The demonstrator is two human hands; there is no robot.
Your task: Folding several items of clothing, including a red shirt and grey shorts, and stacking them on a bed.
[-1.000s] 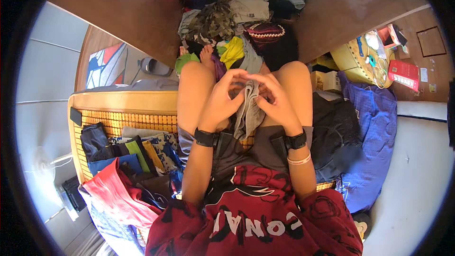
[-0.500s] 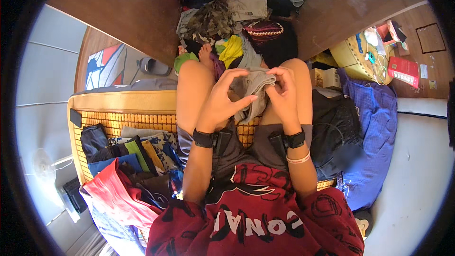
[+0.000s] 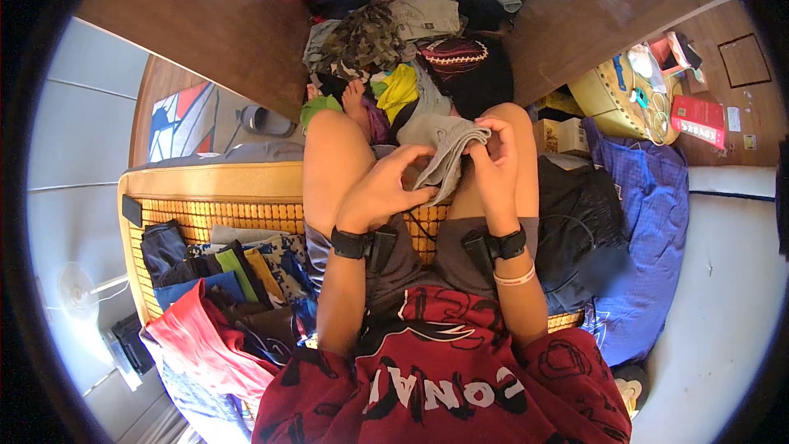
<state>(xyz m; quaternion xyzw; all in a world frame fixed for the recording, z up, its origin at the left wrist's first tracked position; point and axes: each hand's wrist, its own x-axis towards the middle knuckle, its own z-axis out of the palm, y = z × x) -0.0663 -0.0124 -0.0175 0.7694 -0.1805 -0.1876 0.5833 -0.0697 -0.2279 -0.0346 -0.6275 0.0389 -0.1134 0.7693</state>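
Observation:
A small grey folded garment (image 3: 448,148) is held up between my knees, its layered edge bunched toward the right; its exact kind does not show. My right hand (image 3: 498,166) pinches that bunched edge between thumb and fingers. On the other side, my left hand (image 3: 380,191) curves around the garment's left border, fingertips above and thumb at the lower edge. Beyond my knees lies a loose heap of clothes, with a camouflage piece (image 3: 366,39), a yellow-green cloth (image 3: 398,92) and a black garment with a maroon pattern (image 3: 477,82).
Folded clothes (image 3: 238,267) and a red garment (image 3: 201,333) rest on the beaded bench (image 3: 197,197) at my left. Black cloth (image 3: 579,222) and a blue garment (image 3: 641,238) lie at my right. Brown door panels (image 3: 214,16) flank the heap. A yellow stool (image 3: 604,94) holds small items.
The grey garment has turned and spread upward to the left, its folded edge now slanting. My left hand has shifted slightly down and left; my right hand has moved slightly.

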